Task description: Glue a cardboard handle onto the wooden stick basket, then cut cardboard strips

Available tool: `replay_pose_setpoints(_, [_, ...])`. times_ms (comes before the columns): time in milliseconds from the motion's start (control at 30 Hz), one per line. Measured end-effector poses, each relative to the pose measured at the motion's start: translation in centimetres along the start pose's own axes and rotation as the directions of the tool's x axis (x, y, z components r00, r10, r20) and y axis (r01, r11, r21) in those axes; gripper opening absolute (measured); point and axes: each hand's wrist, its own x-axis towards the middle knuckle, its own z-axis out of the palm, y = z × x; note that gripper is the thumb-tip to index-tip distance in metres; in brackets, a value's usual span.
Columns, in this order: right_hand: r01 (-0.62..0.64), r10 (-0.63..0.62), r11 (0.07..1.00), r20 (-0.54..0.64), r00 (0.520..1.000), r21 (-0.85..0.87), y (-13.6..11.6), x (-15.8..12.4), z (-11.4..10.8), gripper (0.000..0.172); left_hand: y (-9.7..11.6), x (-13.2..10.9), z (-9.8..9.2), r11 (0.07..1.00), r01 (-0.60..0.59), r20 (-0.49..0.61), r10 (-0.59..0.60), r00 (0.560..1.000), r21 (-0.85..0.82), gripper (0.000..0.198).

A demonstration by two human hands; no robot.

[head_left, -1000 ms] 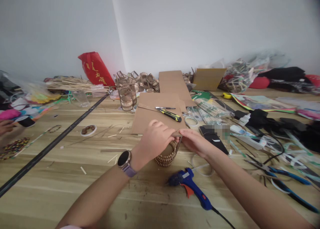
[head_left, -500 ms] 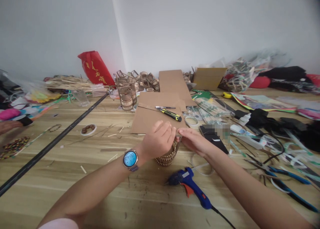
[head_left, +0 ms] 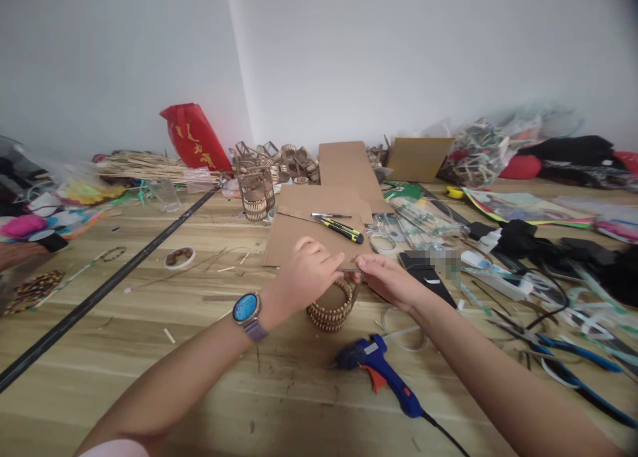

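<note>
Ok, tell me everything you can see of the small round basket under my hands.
The small round basket stands upright on the wooden table, its mouth open upward, brown inside. Stubby, pale, wood-looking pieces ring its wall in rows. A flat brown strip rises from its right side to the fingers of the right hand; the left hand hides part of its rim.

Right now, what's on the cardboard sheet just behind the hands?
A utility knife and a thin pen-like tool lie on the cardboard sheet. The left hand covers part of its near side, hiding whatever is there.
</note>
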Motion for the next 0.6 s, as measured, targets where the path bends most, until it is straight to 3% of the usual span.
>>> replay_pose_setpoints(133, [0.003,-0.002,0.997,0.015,1.000,-0.079,0.0,0.0,-0.1,0.045,-0.7,-0.5,0.1,0.964,0.158,0.145,-0.129,0.981,-0.213,0.034])
replay_pose_setpoints(267, [0.035,-0.039,0.976,-0.014,0.999,-0.216,-0.1,-0.2,-0.4,0.060,-1.4,-1.2,-0.3,0.859,0.248,0.097,-0.229,0.969,-0.449,0.040])
replay_pose_setpoints(333, [0.051,-0.071,0.954,-0.059,0.996,-0.297,-0.4,-0.4,-1.1,0.077,-2.5,-2.0,-0.2,0.789,0.348,0.064,-0.368,0.928,-0.506,0.038])
replay_pose_setpoints(400, [0.033,-0.088,0.916,-0.119,0.989,-0.399,-0.6,-0.7,-2.2,0.083,-4.2,-3.3,0.6,0.747,0.516,0.113,-0.521,0.846,-0.420,0.037])
replay_pose_setpoints(467, [-0.030,-0.076,0.843,-0.174,0.982,-0.537,-0.6,-1.2,-3.7,0.069,-5.9,-5.0,2.0,0.735,0.624,0.193,-0.594,0.781,-0.265,0.033])
replay_pose_setpoints(600, [-0.169,-0.022,0.583,-0.223,0.975,-0.795,0.8,-2.3,-6.0,0.029,-8.2,-8.4,5.5,0.713,0.686,0.292,-0.632,0.718,-0.143,0.022])
